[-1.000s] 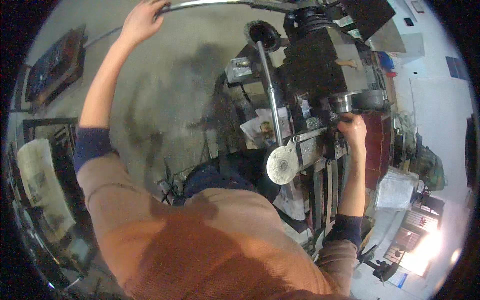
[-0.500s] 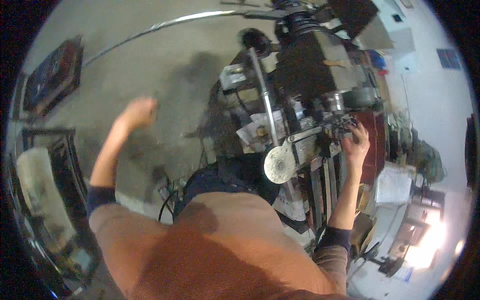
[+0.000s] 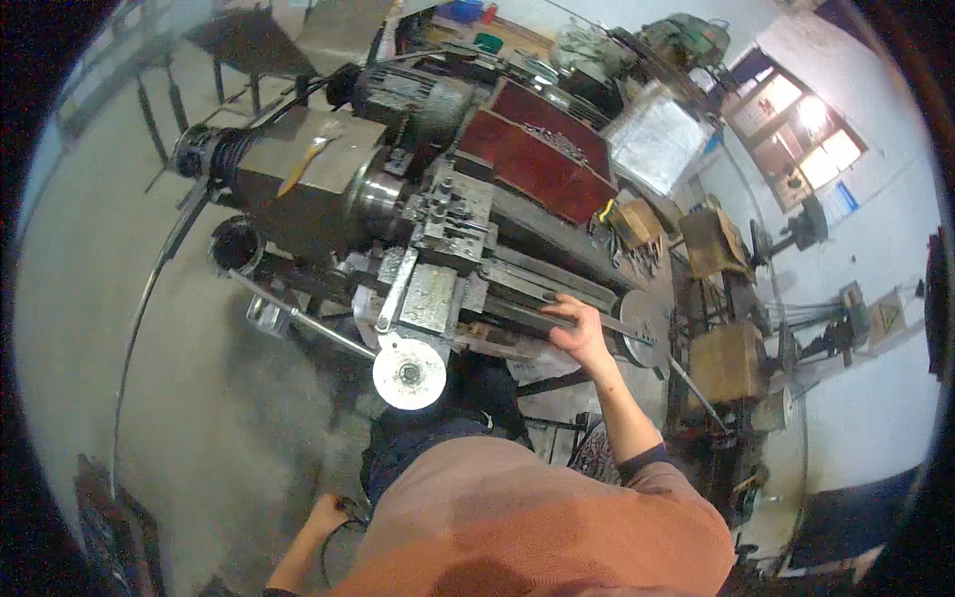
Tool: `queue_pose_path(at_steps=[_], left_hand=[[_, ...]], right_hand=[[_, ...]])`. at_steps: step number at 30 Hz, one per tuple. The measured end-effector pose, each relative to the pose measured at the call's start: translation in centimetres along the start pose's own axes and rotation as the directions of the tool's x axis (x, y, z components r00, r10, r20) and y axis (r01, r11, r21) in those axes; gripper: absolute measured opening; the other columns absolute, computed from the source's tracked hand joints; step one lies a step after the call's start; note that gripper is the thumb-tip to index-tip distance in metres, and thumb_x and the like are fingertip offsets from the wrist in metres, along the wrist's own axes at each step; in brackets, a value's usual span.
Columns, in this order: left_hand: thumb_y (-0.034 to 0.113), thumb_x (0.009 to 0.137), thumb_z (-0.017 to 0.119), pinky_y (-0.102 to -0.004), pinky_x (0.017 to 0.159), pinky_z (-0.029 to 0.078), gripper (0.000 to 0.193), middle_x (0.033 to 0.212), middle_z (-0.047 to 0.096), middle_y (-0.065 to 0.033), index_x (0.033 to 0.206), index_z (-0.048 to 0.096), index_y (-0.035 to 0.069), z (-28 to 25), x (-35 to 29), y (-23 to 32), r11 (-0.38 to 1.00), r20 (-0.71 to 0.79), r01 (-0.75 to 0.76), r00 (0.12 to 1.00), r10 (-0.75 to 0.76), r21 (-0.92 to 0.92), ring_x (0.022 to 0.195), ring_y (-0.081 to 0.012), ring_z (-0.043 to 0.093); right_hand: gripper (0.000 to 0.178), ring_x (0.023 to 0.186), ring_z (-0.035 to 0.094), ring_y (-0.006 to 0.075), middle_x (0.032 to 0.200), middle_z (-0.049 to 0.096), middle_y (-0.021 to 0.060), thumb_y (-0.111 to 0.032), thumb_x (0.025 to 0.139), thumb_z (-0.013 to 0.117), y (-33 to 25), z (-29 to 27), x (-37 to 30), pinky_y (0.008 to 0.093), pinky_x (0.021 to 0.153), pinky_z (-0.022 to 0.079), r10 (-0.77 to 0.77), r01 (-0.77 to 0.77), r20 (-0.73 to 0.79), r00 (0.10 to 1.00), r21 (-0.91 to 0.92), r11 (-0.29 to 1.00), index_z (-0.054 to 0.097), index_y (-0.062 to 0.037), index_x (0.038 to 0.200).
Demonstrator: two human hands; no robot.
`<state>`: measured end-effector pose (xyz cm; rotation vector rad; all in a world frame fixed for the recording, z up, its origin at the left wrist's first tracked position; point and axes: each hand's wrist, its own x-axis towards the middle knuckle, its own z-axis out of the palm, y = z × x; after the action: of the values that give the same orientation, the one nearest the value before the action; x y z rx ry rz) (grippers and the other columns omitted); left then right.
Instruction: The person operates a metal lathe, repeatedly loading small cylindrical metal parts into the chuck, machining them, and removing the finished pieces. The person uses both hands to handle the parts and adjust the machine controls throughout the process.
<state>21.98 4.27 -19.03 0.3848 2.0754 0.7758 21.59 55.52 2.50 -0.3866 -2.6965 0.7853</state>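
We list one metalworking lathe (image 3: 430, 298), before our torso, its pale round handwheel (image 3: 409, 374) nearest. Our right hand (image 3: 579, 330), half open with no visible hold, is at the bed rails (image 3: 525, 283); our left hand (image 3: 326, 514), low, curls, contents we cannot tell.

Metalworking workshop

A lathe (image 3: 430, 297) with a shiny chuck (image 3: 382, 204), a ribbed motor (image 3: 413, 101) and a pale round handwheel (image 3: 400, 386) stands on a grey floor (image 3: 189, 428); hand tools (image 3: 647, 261) lie near a dark-red tray (image 3: 509, 164) of small pieces (image 3: 560, 142).
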Motion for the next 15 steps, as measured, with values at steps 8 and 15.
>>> queue_pose_path(at_steps=[8,15], left_hand=[[0.015,0.069,0.063,-0.0363,0.06,0.049,0.022,0.078,0.063,-0.017,0.082,0.062,-0.004,0.4,2.4,-2.0,0.896,0.111,0.165,0.985,-0.13,-0.413,0.067,-0.0269,0.062],[0.017,0.073,0.061,-0.0317,0.055,0.049,0.022,0.081,0.064,-0.014,0.083,0.061,-0.002,2.4,-1.4,-9.8,0.672,-0.004,0.383,0.867,-0.498,-0.633,0.067,-0.0215,0.063]], right_hand=[[0.038,0.102,0.055,0.0333,0.109,0.056,0.0233,-0.015,0.056,0.063,3.4,-0.7,-3.6,0.0346,0.088,0.043,0.088,-0.089,0.014,0.996,0.051,0.995,0.066,-0.0086,0.094],[0.038,0.091,0.06,0.0294,0.097,0.061,0.0194,-0.01,0.056,0.055,4.5,-0.2,-3.7,0.0316,0.082,0.045,0.099,-0.104,0.07,0.993,0.071,0.992,0.065,-0.002,0.091]])
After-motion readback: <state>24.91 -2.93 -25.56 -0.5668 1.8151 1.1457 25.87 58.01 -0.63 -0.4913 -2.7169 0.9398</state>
